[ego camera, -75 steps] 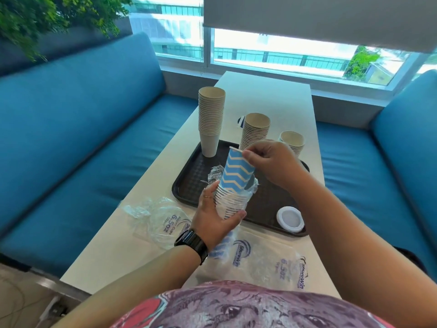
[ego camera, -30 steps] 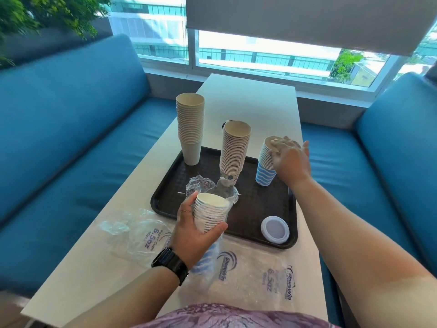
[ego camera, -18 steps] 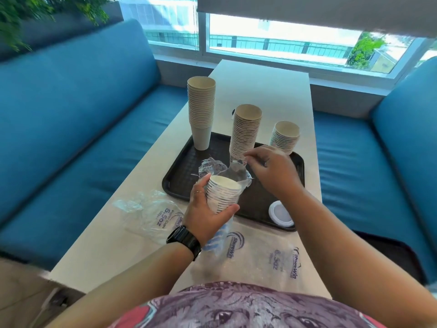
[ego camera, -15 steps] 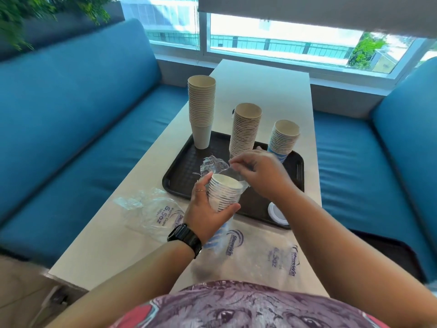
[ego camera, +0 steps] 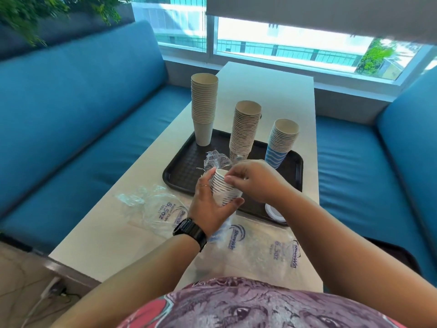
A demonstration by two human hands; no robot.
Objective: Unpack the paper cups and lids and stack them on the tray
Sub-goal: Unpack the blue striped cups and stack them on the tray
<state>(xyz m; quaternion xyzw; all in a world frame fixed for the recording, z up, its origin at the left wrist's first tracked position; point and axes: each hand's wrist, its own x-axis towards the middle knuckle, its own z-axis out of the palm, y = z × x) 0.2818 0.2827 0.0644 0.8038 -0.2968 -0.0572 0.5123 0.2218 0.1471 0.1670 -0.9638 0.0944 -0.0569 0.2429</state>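
Striped paper cups [ego camera: 223, 190] sit nested in the left hand [ego camera: 210, 209], fingers wrapped round them, over the near edge of the tray [ego camera: 184, 166]. The right hand [ego camera: 253, 181] pinches the top cup's rim from 3 o'clock. Three stacks stand on the tray: tall at 11 o'clock [ego camera: 203, 110], middle at 12 [ego camera: 244, 131], striped at 1 [ego camera: 281, 143].

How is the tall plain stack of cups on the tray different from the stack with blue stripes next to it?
The plain stack is beige all over, while the striped stack shows blue and white wavy bands on its lowest cup. The plain stack is clearly taller than the striped stack. The plain stack stands at the far left corner of the tray; the striped stack stands at the far right. Both stand upright, mouths up, and no hand touches them.
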